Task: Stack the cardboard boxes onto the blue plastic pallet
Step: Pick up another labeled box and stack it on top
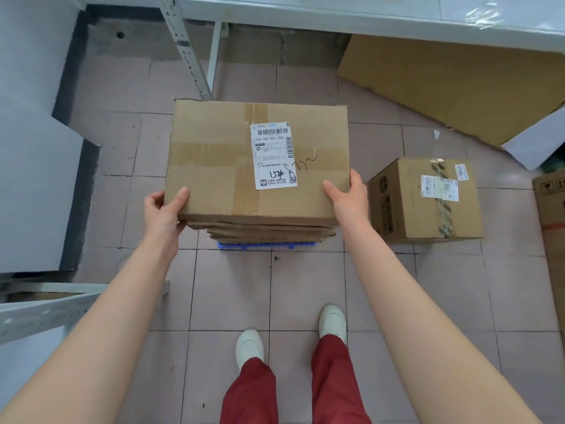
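Observation:
A large brown cardboard box [214, 160] with a white shipping label sits on top of a stack of boxes [269, 232] in the middle of the floor. Only a thin strip of the blue plastic pallet [256, 245] shows under the stack's near edge. My left hand [165, 209] grips the top box's near left corner, thumb on the lid. My right hand [348, 197] grips its near right corner the same way. A smaller taped cardboard box [428, 200] stands on the tiles to the right of the stack.
A flattened cardboard sheet [452, 84] leans under a white table [336, 16] at the back right. Grey metal shelving [39, 310] runs along the left. Another carton's edge [552, 215] shows at the far right. My feet [290, 335] stand on pink tiles behind the pallet.

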